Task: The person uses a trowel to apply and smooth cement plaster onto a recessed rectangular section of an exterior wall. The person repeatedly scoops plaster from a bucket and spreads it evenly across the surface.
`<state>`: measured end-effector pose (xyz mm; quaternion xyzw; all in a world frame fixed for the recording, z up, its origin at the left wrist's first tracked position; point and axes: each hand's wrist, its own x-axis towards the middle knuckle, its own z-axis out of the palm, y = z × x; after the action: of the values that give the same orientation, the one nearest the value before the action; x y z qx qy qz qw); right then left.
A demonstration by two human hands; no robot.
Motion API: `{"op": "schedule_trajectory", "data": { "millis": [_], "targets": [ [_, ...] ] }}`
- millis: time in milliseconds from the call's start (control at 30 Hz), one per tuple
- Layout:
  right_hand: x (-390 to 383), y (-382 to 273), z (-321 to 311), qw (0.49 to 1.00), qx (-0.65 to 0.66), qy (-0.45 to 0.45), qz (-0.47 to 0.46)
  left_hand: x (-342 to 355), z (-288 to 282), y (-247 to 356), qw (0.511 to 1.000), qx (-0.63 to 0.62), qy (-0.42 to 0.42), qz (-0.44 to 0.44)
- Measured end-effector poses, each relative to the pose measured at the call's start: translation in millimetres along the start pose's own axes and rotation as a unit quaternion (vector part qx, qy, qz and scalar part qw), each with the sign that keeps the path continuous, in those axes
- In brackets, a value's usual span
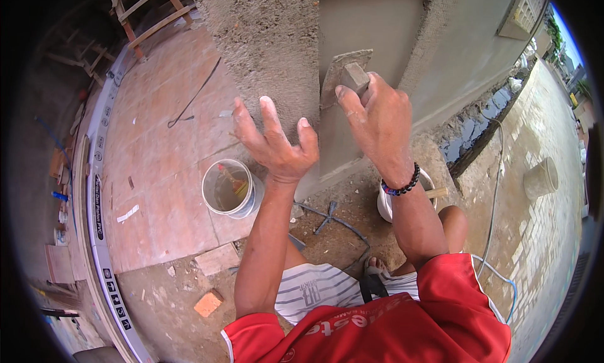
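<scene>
My right hand (382, 117), with a beaded bracelet at its wrist, grips the block handle of a plastering float (331, 75). The float's plate lies against the smooth grey recessed wall panel (371, 20), close to its left edge. My left hand (277, 150) is raised in front of the rough plastered column (267, 42), fingers spread and holding nothing. Whether its fingertips touch the column I cannot tell. Below it stands a clear bucket (245, 190) with a brush (239, 185) inside. Partly hidden behind my right forearm is a white bucket (385, 202) with a wooden handle sticking out.
A ditch with dark water (481, 121) runs along the wall at right, near a grey bucket (542, 177) on the paving. A hose (498, 168) trails there. Left are a tiled floor (163, 155), a long boxed strip (95, 206), a wooden trestle (151, 23) and a brick piece (209, 303).
</scene>
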<state>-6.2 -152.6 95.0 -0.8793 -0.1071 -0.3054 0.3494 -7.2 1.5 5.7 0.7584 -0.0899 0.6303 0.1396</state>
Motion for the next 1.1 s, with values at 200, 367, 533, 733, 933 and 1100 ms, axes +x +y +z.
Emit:
{"op": "schedule_trajectory", "data": {
  "millis": [200, 367, 533, 733, 933, 1100],
  "targets": [
    [40, -24, -39, 0.995, 0.004, 0.086, -0.041, 0, 3, 5, 1.000, -0.009, 0.001, -0.009],
    [25, -2, -52, 0.967, 0.179, 0.183, -0.007, -2, 4, 3, 1.000, -0.007, -0.001, -0.005],
    [-80, 80, 11, 0.974, 0.179, 0.071, 0.123, -3, 1, -2, 1.000, 0.005, -0.009, -0.012],
    [-205, 185, 112, 0.964, 0.119, -0.057, 0.233, -3, 1, 0, 0.999, 0.025, -0.012, -0.018],
    [-244, 194, 160, 0.960, 0.123, -0.074, 0.239, -5, -3, -3, 0.998, 0.058, -0.032, -0.003],
    [-238, 181, 172, 0.958, 0.107, -0.074, 0.255, -5, -3, -4, 0.998, 0.057, -0.032, -0.002]
  ]
}}
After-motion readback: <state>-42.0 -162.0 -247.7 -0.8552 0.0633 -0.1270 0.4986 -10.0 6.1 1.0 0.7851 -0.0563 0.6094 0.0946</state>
